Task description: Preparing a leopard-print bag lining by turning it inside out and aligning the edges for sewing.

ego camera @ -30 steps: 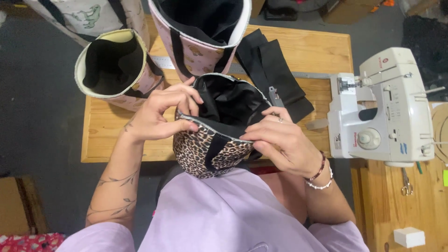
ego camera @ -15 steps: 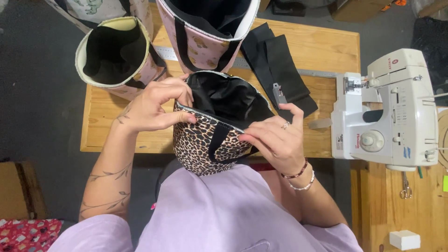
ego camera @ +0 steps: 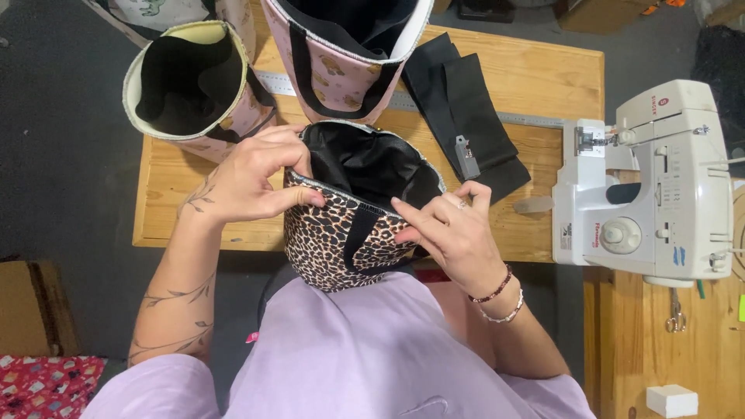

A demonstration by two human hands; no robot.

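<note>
A leopard-print bag (ego camera: 330, 237) with a black lining and a black strap stands open against my lap at the wooden table's (ego camera: 535, 74) near edge. My left hand (ego camera: 252, 178) pinches the bag's upper rim on the left side, thumb along the outside. My right hand (ego camera: 450, 229) rests on the rim at the right, fingers pointing left over the print fabric and touching the edge.
Two pink printed bags (ego camera: 194, 89) (ego camera: 345, 54) stand open at the table's back left. Folded black fabric (ego camera: 466, 124) and a steel ruler (ego camera: 535, 120) lie behind. A white sewing machine (ego camera: 652, 186) sits right. Scissors (ego camera: 677, 314) and a white block (ego camera: 671, 401) lie beyond it.
My right hand slid along the rim from the bag's back right to its front right. My left hand shifted slightly on the left rim. The bag turned a little.
</note>
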